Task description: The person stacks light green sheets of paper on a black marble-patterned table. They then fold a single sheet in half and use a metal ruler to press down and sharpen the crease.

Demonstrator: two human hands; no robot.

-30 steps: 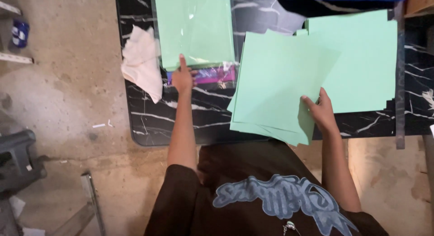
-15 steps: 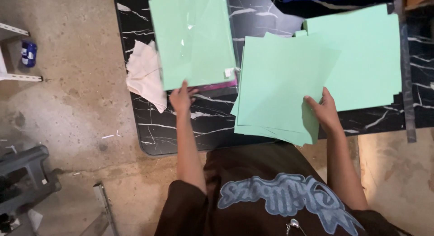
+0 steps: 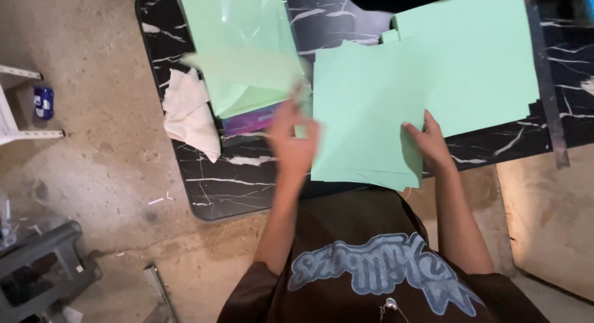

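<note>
Green sheets [image 3: 371, 112] overhanging table edge [image 3: 247, 202]

A black, white-veined counter [image 3: 204, 187] carries green paper stacks: one [image 3: 238, 44] beyond the left hand [image 3: 294, 143], one [image 3: 365, 119] under the right hand [image 3: 427, 143]. A white cloth [image 3: 189, 112] lies left of the left hand.

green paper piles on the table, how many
3: one in clear wrap at the far left, one under the right hand, one at the far right. Sheet counts are hidden.
</note>
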